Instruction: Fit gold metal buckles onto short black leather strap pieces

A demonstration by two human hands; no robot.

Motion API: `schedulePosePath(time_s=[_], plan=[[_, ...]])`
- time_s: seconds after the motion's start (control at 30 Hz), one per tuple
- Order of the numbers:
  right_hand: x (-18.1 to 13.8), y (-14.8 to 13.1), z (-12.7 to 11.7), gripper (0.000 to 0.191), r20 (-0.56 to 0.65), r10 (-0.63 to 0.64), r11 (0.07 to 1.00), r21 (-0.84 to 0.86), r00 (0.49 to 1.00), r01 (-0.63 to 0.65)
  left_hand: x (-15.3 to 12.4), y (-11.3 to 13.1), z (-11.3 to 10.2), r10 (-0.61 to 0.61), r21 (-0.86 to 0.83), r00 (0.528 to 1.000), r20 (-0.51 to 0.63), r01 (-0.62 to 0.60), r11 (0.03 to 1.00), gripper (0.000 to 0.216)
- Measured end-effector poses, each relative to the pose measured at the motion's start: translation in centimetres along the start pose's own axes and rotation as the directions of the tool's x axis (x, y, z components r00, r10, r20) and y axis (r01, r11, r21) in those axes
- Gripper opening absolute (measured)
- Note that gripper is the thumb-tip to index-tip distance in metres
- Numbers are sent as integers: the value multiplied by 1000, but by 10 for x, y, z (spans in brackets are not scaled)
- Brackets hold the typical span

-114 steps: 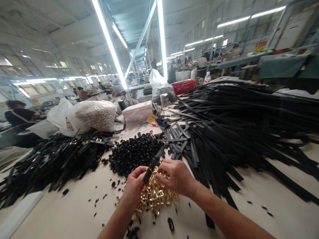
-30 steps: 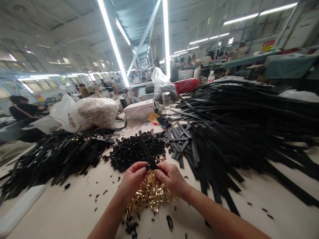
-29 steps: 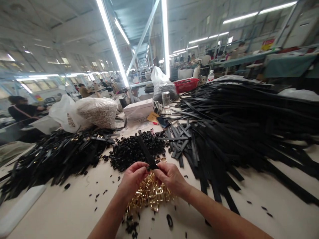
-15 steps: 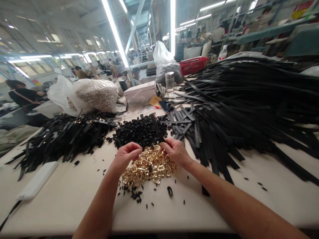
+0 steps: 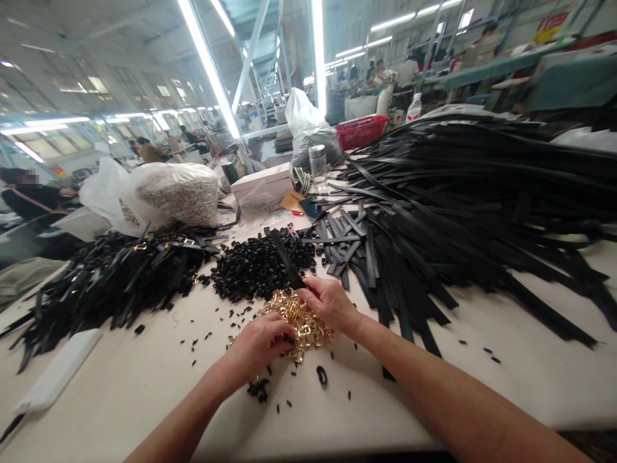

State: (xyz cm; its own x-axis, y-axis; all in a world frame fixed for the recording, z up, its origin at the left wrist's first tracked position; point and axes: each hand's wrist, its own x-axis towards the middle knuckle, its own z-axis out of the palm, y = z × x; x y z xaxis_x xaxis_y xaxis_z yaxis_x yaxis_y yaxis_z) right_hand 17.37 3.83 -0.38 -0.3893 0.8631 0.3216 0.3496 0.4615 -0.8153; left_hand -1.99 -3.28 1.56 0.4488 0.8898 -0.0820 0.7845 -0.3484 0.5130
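My right hand (image 5: 331,303) pinches the lower end of a black strap (image 5: 285,257), which slants up and left over a heap of small black loops (image 5: 245,270). Below that heap lies a pile of gold buckles (image 5: 311,335). My left hand (image 5: 260,344) is on the left front side of the buckles, palm down, with thumb and fingers drawn together at a small black loop (image 5: 289,339). Part of that loop is hidden by the fingertips. A single black ring (image 5: 322,375) lies on the table in front of the buckles.
Black straps with buckles (image 5: 120,276) are heaped at left, beside a white bar-shaped device (image 5: 60,372). Long black straps (image 5: 457,193) cover the right side. A white box (image 5: 263,186), a glass jar (image 5: 318,166) and a filled plastic bag (image 5: 178,190) stand behind. Small black bits dot the table.
My left hand has come down and toward me into the buckles, closing at the black loop. My right hand still holds the strap, now slightly lower. The whole view has shifted a little.
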Motion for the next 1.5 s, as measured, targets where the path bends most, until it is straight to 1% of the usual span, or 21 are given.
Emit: schedulePosePath(time_s=[0.1,0.17,0.23,0.27,0.3,0.33,0.4,0.43,0.5,0.57,0.6,0.7,0.87,1.03,1.17,1.27,1.4,1.5], plan=[[-1,-1,-1,23,-7,-11,1000,-17,1000,11,-4,1,-1,7,-11,1000,30,-6,1000,19],[-1,-2,-1,23,-2,-2,1000,-8,1000,2,-4,2,-3,-6,-27,1000,20,7,1000,17],[-1,-3,-1,21,16,19,999,27,1000,-19,-1,1,-8,-53,-122,998,-35,48,991,12],[-1,-3,-1,20,25,28,998,50,999,-29,2,0,-11,-96,-218,993,-72,78,973,8],[-1,-3,-1,20,29,33,996,78,999,-35,5,-1,-15,-149,-344,984,-99,107,933,7],[-1,-3,-1,20,35,35,993,109,999,-39,9,-2,-18,-205,-484,972,-118,124,866,10],[0,-4,-2,21,41,41,984,172,998,-48,18,-5,-21,-300,-731,944,-140,106,675,20],[0,-4,-3,22,45,43,978,200,998,-51,22,-6,-21,-338,-815,929,-151,77,575,23],[0,-6,-5,23,49,41,971,235,998,-51,29,-8,-15,-406,-910,897,-173,13,415,24],[0,-7,-6,24,50,36,967,251,998,-48,33,-8,-7,-447,-947,877,-175,-26,319,22],[-1,-8,-5,24,56,38,964,260,998,-51,33,-8,-3,-457,-955,873,-173,-36,293,21],[-3,-6,0,23,98,59,958,275,993,-83,34,-7,5,-463,-962,866,-186,-66,264,19],[-7,-3,9,21,143,48,986,154,989,-70,33,-5,6,-479,-963,850,-219,-111,244,24],[-7,-4,8,22,150,49,994,89,987,-63,34,-3,5,-489,-964,844,-221,-114,239,26],[-6,-5,6,21,177,38,998,46,983,-47,35,-2,3,-512,-969,830,-221,-128,211,26],[-5,-5,4,22,204,23,1000,-9,979,-22,35,-6,3,-532,-975,827,-181,-81,205,28],[-2,-6,0,21,231,6,994,-108,973,19,33,-13,3,-522,-968,840,-147,-14,251,30],[-1,-8,-3,19,242,4,978,-204,970,47,32,-14,3,-521,-965,844,-128,16,263,30]])
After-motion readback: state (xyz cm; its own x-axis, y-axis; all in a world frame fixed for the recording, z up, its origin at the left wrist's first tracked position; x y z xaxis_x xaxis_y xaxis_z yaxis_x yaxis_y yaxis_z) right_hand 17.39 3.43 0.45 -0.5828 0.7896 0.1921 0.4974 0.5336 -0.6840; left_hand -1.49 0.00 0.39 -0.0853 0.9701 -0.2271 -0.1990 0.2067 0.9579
